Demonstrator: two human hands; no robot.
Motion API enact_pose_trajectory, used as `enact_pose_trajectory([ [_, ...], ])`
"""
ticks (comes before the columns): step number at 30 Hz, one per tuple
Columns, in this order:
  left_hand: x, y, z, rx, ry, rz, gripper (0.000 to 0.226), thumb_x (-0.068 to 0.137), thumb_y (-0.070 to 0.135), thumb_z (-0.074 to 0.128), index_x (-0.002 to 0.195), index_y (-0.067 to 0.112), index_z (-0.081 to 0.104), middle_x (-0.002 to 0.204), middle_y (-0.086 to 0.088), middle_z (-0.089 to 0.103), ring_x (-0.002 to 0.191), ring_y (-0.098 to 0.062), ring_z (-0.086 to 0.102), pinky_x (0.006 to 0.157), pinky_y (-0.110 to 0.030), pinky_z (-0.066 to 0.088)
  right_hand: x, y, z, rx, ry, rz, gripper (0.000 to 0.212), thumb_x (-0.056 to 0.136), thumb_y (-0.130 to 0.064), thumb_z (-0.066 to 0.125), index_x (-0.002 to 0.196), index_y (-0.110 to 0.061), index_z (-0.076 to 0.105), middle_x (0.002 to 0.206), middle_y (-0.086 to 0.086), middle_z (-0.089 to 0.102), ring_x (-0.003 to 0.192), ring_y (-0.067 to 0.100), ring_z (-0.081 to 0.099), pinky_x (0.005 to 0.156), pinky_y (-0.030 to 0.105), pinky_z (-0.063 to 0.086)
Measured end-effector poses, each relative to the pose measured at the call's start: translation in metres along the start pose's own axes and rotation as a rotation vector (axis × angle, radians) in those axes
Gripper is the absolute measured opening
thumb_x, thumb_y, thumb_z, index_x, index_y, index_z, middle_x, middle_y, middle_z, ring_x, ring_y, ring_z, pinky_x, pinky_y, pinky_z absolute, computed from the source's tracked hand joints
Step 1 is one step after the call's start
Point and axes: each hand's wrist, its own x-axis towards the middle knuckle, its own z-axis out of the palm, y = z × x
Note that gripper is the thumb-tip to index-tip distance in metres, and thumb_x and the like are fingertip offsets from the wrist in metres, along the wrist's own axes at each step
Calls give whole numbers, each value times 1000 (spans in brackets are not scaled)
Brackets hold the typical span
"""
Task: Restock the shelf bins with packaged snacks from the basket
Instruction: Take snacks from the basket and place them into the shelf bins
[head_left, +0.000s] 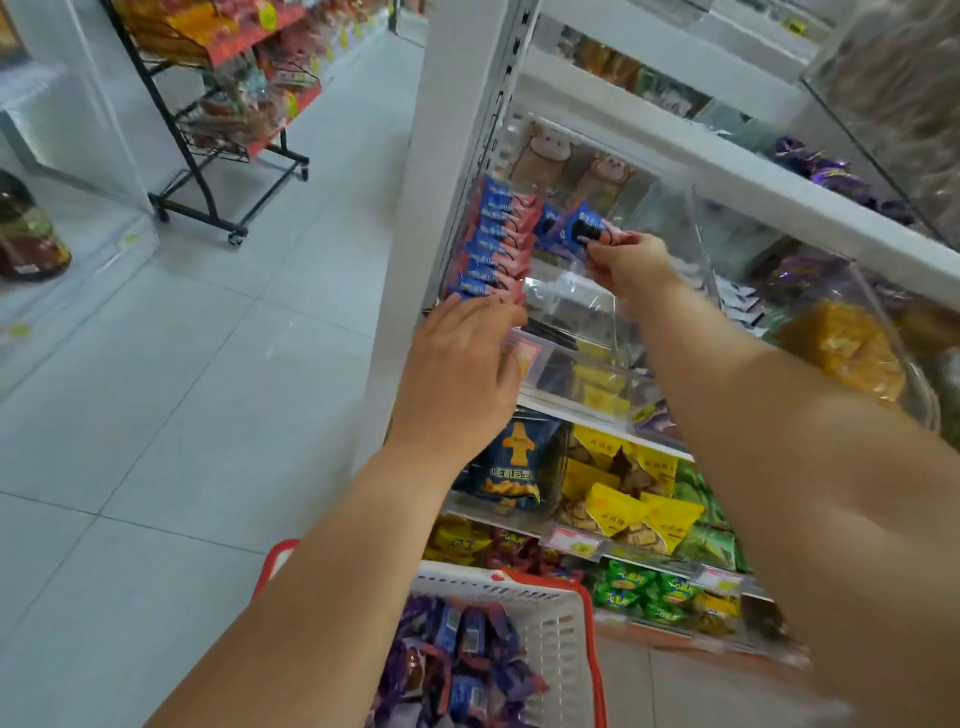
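Bright, even light; wide-angle bending at edges, glare on clear bins (566, 306).

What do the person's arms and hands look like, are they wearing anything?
Both arms are bare up to the frame's edge: no sleeves show. The left hand and right hand wear no gloves, and no rings, watch or bracelets are visible.

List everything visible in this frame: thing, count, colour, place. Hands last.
Blue-pink packs: one row, count unclear, left in clear bin.
Held pack: one, blue-pink, over the bin.
Basket: one, white with red rim, bottom centre, holding purple-blue packs.
Yellow packs: several, lower shelf.
Green packs: several, bottom shelf.
Wire rack: one, black, across the aisle.
Left hand: touches the row's front end.
Right hand: pinches the held pack.
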Motion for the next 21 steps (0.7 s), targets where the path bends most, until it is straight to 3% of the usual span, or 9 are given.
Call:
enact_pose_trajectory([
  [4, -3, -7, 7, 11, 32, 72, 21, 87, 11, 67, 107, 12, 67, 109, -3, 69, 111, -20, 60, 111, -30, 29, 24, 8, 7, -54, 36, 37, 25, 87, 4, 66, 78, -12, 50, 69, 2, 56, 51, 7, 55, 47, 17, 49],
  [9, -5, -13, 8, -9, 31, 115, 25, 87, 11, 67, 113, 13, 66, 115, -1, 68, 118, -17, 57, 113, -29, 30, 41, 31, 11, -198, -35, 20, 28, 83, 0, 71, 69, -17, 53, 47, -9, 55, 38, 2, 44, 37, 17, 31],
  [13, -6, -14, 13, -8, 50, 112, 25, 88, 13, 67, 113, 14, 66, 117, 1, 68, 121, -16, 56, 114, -29, 29, 46, 37, 11, -174, -5, -5, 29, 80, -5, 76, 75, -21, 52, 73, 0, 60, 63, 12, 52, 49, 23, 35],
  [21, -7, -16, 16, 13, 53, 126, 24, 89, 16, 67, 112, 12, 66, 117, 0, 68, 121, -17, 56, 114, -32, 32, 50, 44, 15, -157, -62, 2, 22, 80, -9, 77, 95, -15, 62, 81, 0, 65, 73, 14, 60, 55, 24, 38],
])
